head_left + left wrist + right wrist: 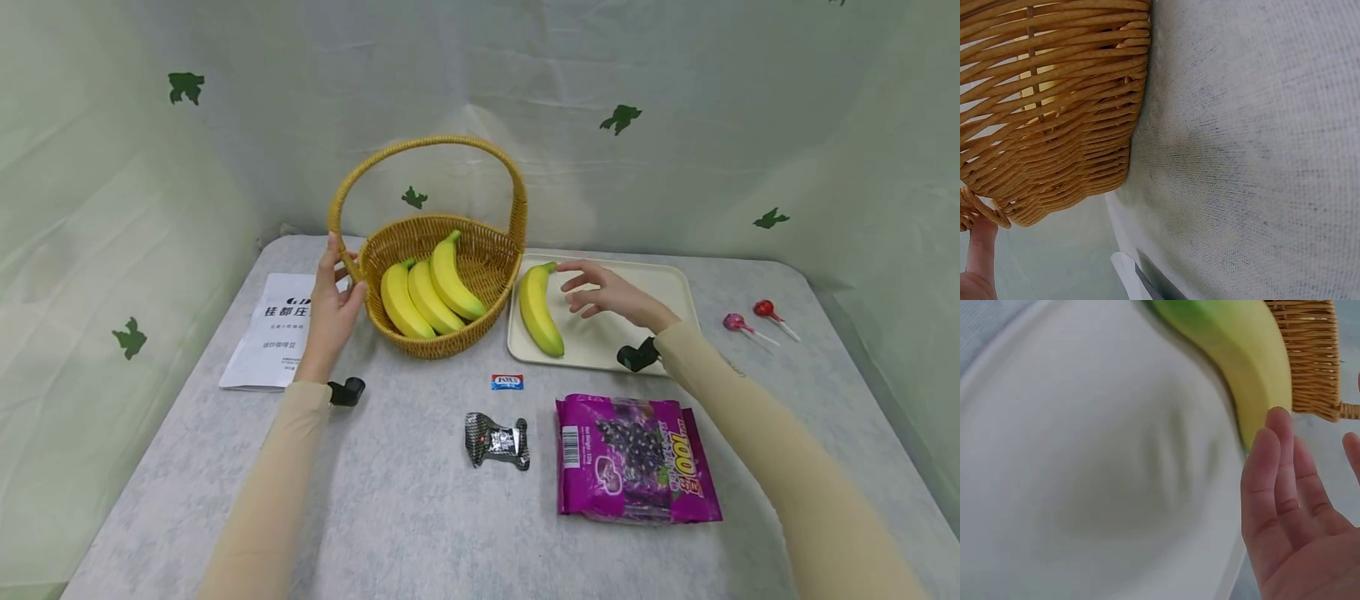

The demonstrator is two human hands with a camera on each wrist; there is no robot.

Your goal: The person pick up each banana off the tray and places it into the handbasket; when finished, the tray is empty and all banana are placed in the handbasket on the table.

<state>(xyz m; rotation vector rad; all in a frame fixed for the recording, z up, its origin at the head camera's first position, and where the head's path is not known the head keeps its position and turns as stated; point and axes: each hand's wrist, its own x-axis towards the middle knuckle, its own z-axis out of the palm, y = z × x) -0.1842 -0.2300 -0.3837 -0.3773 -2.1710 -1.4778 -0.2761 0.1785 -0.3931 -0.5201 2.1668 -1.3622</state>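
A wicker basket with a tall arched handle stands at the back of the table, several bananas lying inside it. My left hand holds the basket's left side at the foot of the handle, fingers behind and thumb in front. In the left wrist view, one finger touches the woven loop beside the basket wall. On the cream tray lies a single banana. Above the tray hovers my right hand, its fingers loosely bent near that banana's stem end and holding nothing.
White printed paper lies left of the basket. In front are a small red-and-blue wrapped candy, a dark shiny packet and a purple candy bag. Two lollipops lie right of the tray. Pale cloth surrounds the table.
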